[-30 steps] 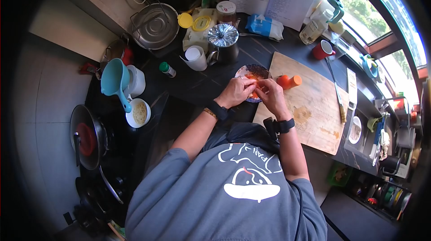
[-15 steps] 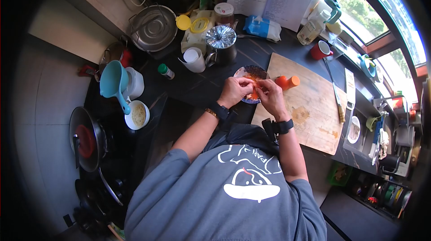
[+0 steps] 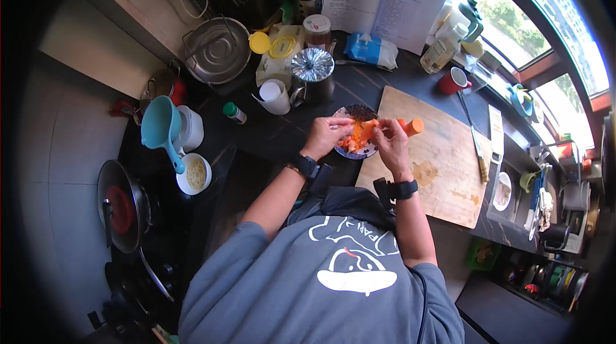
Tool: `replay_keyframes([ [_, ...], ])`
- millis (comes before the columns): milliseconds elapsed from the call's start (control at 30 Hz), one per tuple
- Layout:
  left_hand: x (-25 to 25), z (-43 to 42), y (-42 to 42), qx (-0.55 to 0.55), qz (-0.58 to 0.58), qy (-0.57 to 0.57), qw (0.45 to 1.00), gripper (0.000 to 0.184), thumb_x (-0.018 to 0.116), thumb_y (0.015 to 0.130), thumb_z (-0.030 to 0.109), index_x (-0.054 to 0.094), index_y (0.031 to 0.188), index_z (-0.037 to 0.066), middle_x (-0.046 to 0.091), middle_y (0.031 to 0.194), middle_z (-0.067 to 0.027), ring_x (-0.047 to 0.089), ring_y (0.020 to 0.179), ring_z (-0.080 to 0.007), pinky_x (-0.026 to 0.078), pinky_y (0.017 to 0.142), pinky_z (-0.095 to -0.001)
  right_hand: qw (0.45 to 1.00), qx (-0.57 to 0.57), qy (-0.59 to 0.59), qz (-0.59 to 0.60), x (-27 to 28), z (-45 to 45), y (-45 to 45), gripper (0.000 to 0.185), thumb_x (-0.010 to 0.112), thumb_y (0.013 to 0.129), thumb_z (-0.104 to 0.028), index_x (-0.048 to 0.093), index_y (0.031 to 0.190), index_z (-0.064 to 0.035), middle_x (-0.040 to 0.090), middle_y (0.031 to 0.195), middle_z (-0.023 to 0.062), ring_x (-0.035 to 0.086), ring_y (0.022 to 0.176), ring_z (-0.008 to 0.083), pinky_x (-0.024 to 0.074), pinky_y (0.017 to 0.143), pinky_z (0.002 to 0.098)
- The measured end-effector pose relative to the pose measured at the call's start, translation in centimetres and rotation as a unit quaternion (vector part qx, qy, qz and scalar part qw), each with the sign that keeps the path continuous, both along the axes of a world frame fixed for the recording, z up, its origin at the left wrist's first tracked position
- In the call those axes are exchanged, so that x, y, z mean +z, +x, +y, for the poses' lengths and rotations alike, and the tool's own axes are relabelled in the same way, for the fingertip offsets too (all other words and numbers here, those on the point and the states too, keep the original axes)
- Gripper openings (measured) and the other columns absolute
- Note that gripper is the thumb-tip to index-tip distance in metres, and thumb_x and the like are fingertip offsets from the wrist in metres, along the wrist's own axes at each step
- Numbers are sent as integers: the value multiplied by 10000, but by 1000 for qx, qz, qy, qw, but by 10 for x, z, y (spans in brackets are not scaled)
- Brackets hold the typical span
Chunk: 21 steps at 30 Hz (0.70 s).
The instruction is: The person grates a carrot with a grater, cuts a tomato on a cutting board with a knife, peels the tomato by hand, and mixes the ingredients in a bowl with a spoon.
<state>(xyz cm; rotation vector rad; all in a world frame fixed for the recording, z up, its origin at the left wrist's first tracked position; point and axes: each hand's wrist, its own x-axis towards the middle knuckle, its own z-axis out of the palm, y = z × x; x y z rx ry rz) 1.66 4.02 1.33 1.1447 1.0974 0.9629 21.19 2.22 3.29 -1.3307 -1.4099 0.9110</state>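
Observation:
A patterned plate (image 3: 368,152) holds orange shredded or chopped pieces (image 3: 352,143) and something dark at its far side. Over its left part is my left hand (image 3: 326,137), fingers pinched together on something too small to make out. My right hand (image 3: 392,144), above the plate's right edge, pinches a flat orange piece (image 3: 368,130) between thumb and fingers. Just right of that hand, an orange carrot piece (image 3: 415,127) lies on the wooden cutting board (image 3: 443,158), with a red-orange item partly hidden beside it.
Beyond the plate stand a foil-topped metal pot (image 3: 312,81) and a white cup (image 3: 274,98). A green-capped jar (image 3: 235,113) and a bowl of pale shreds (image 3: 194,175) are to the left. A knife (image 3: 478,148) lies along the board's right side.
My hands have moved apart over the plate, the left one leftward. A flat orange piece now shows in my right fingers, and more of the plate's contents is visible.

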Motion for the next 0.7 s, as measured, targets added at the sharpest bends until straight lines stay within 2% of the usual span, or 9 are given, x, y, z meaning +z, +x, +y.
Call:
replay_keyframes([
  [33, 1, -3, 4, -7, 27, 58, 998, 282, 646, 900, 108, 638, 1130, -55, 694, 888, -92, 663, 736, -98, 550, 657, -217, 1000, 7, -15, 5, 3, -1, -3, 125, 629, 851, -38, 594, 962, 9, 610, 809, 65, 590, 666, 113, 489, 602, 248],
  [133, 15, -7, 13, 3, 40, 19, 999, 265, 632, 911, 122, 651, 1113, -48, 695, 870, -82, 657, 715, -91, 551, 646, -222, 999, 21, -37, -20, 2, -2, -8, 126, 638, 850, -60, 589, 945, 7, 604, 777, 70, 588, 668, 113, 482, 596, 254],
  [300, 19, -6, 10, -43, 82, 72, 993, 253, 631, 909, 134, 660, 1088, -42, 704, 872, -83, 660, 711, -95, 543, 642, -237, 998, 57, -41, -2, 3, -2, -8, 159, 652, 833, -67, 590, 957, 12, 609, 759, 74, 585, 650, 126, 483, 598, 266],
  [367, 26, -7, 10, -54, 140, 139, 979, 243, 643, 891, 127, 662, 1063, -43, 711, 871, -95, 664, 739, -103, 535, 658, -247, 991, 83, 20, -105, 17, -4, -9, 191, 665, 810, -54, 610, 978, 19, 636, 777, 96, 602, 655, 142, 495, 614, 272],
  [700, 27, -3, 9, -58, 111, 107, 986, 175, 672, 851, 101, 690, 937, -50, 708, 813, -80, 662, 732, -93, 536, 661, -237, 991, 74, 3, -113, 18, -1, -8, 197, 686, 771, -22, 635, 958, 19, 660, 787, 123, 659, 700, 194, 526, 653, 287],
])
